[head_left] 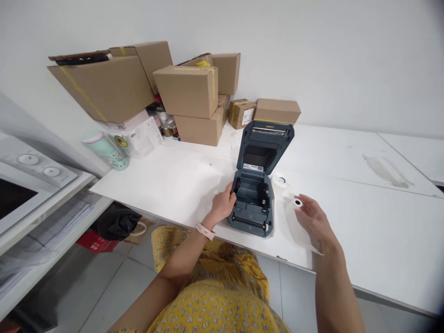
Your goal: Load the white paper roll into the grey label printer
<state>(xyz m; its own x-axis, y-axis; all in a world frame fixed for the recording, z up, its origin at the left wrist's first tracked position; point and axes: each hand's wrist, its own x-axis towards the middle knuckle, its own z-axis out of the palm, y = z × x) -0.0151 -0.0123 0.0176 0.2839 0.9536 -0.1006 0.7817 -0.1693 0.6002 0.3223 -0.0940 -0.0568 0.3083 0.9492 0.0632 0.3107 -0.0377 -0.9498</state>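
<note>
- The dark printer (252, 210) stands on the white table (347, 199) near its front edge, lid (265, 147) raised and tilted back. Its bay shows no roll; the deeper corners are too shadowed to make out, and the label inside the lid is too small to read.
- The left hand (223, 205) touches the printer's left edge, fingers bent against it. Part of the fingers is hidden, so I cannot tell whether they grasp the edge or only lean on it.
- The right hand (314, 218), to the right of the printer, grasps a white paper roll (293, 217) by its side; some of its fingers are hidden behind the roll. A loose end of paper trails toward the wrist, its outline faint against the table.
- A second roll (279, 181) lies just beside the printer's right rear, partly hidden by it.
- Beyond the printer, a small taped carton (240, 114) and a long carton (277, 110) stand by the wall, the long one partly covered by the lid.
- Farther left of the printer are stacked cartons (187, 92), small items half buried among them, and a mint cup (107, 150).
- Farthest left of the printer, a microwave (21, 178) is cut off by the frame.
</note>
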